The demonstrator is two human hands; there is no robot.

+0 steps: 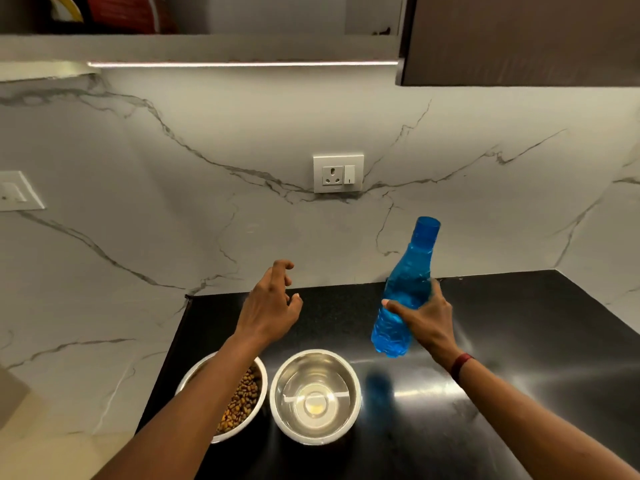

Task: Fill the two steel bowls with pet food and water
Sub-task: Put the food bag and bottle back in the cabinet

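right hand [427,320] is gripping blue plastic bottle [405,282], holding it tilted above black countertop [519,341]. left hand [270,306] is hovering nearby, fingers loosely curled, grasping nothing. left steel bowl [264,375] is holding brown kibble [242,400]; right steel bowl [356,400] is sitting just beside it.

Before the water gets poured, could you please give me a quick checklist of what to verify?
1. Right hand grips the blue bottle: ok.
2. Left hand free, holding nothing: ok.
3. Left bowl holds kibble: ok.
4. Right bowl upright on the counter, not covered: ok.
5. Bottle's cap off: cannot tell.
6. Water already in right bowl: cannot tell.
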